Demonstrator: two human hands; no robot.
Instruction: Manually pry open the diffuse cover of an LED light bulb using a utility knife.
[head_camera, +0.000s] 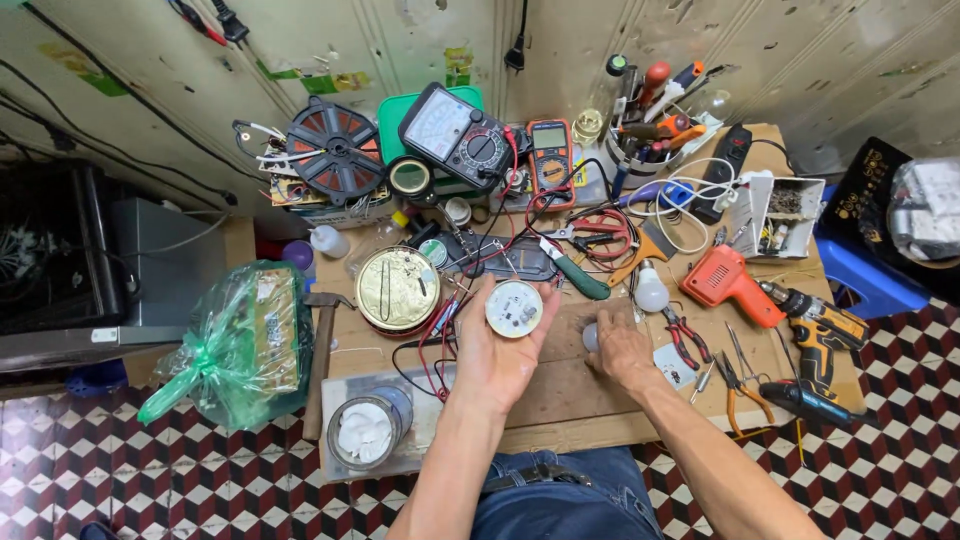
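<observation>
A person seated at a cluttered wooden workbench (560, 400) holds up a round white disc (514, 308) in the left hand (497, 355) — fingers curled around its rim, its flat face turned up toward the camera. The disc is pale, with small dark spots scattered across it and a thin rim; it sits above the bench's middle, just right of a round gold tin lid (398, 288). The right hand (620, 348) rests palm-down on the bench, fingers closed over a small white bulb-like piece (591, 336) — only its edge shows. A second white bulb (651, 291) lies just beyond. An orange drill (790, 310) and red-handled pliers (686, 338) sit to the right, two meters (500, 145) at the back.
</observation>
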